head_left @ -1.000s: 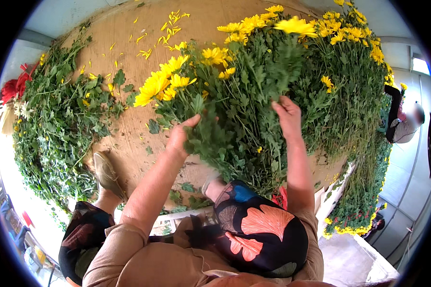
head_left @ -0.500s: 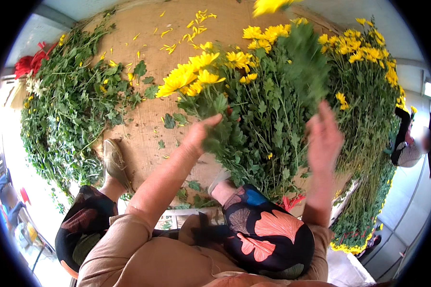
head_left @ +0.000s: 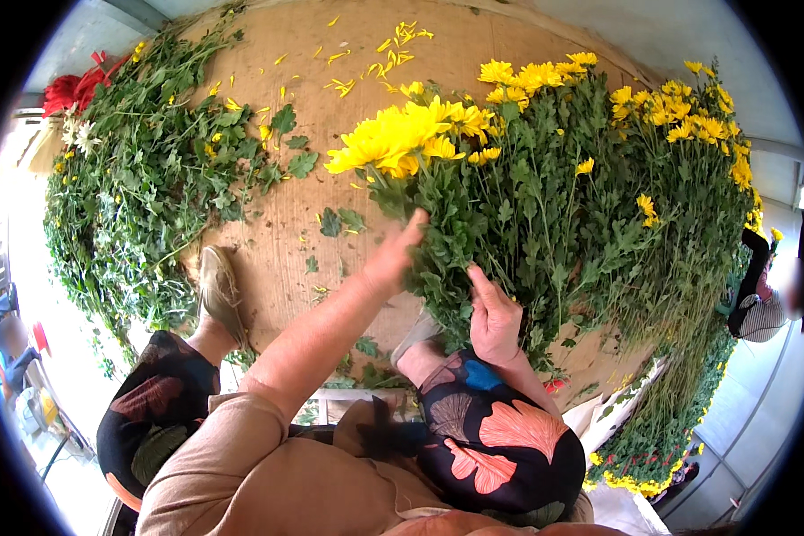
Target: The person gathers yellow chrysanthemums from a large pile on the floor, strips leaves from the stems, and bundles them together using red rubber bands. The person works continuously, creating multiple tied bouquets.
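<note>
A bunch of yellow chrysanthemums (head_left: 393,138) with thick green leaves leans up and left in front of me. My left hand (head_left: 397,254) grips its leafy stems below the blooms from the left, thumb up; the other fingers are mostly hidden behind leaves. Lower down on the right side, my right hand (head_left: 494,318) is closed against the same stems, its curled fingers partly covering what they hold. Right beside the bunch lies a wide row of more chrysanthemums (head_left: 531,192), stems toward me.
At left spreads a heap of stripped leaves and stems (head_left: 143,170), with a red cloth or ribbon (head_left: 76,89) behind it. Loose yellow petals (head_left: 393,58) lie on the brown board (head_left: 277,214). My shoe (head_left: 219,290) rests on the board. Another person (head_left: 759,308) is at far right.
My right hand has come down and left from above the row, bringing a blurred chrysanthemum stem to the bunch. The bunch's yellow head looks fuller. My left hand stays at its stems.
</note>
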The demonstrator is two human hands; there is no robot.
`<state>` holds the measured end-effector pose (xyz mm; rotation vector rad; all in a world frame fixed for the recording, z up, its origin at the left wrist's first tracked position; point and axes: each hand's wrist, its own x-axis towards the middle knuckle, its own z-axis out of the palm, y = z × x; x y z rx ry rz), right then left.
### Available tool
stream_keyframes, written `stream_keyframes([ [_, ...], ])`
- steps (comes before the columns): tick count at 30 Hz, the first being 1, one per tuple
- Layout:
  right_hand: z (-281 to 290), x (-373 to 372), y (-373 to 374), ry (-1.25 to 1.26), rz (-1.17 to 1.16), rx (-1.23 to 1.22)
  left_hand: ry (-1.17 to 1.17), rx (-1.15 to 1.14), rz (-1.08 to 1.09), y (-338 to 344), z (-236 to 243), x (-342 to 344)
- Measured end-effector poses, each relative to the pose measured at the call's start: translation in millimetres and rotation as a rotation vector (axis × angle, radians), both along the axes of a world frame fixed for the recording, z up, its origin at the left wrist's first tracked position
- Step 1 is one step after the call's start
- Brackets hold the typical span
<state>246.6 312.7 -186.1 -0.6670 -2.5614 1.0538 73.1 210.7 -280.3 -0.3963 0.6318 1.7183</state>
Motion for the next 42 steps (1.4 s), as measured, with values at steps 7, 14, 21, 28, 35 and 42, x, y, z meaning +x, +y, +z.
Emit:
stream_keyframes([
  [7,14.1,-11.4,13.6,-0.272,0.188,-0.107,0.104,-0.106,-0.094,2.1,35.7,-7.9],
  [14,-28.4,-38.1,133.6,-0.183,-0.262,0.436,-0.001,-0.111,0.004,8.4,43.3,-15.6],
  [21,-46.7,-7.6,148.4,-0.174,-0.406,0.273,-0.003,-0.079,-0.016,5.1,44.3,-19.5],
  [28,1.7,37.0,68.0,0.015,-0.383,0.103,-0.065,-0.124,-0.062,2.5,27.4,-20.7],
  [35,-11.6,87.2,4.2,-0.079,-0.145,0.112,-0.043,-0.063,-0.114,8.5,14.4,-18.6],
  [42,31.4,14.7,22.0,0.046,-0.088,-0.07,-0.029,0.093,-0.149,14.6,30.9,-12.0],
])
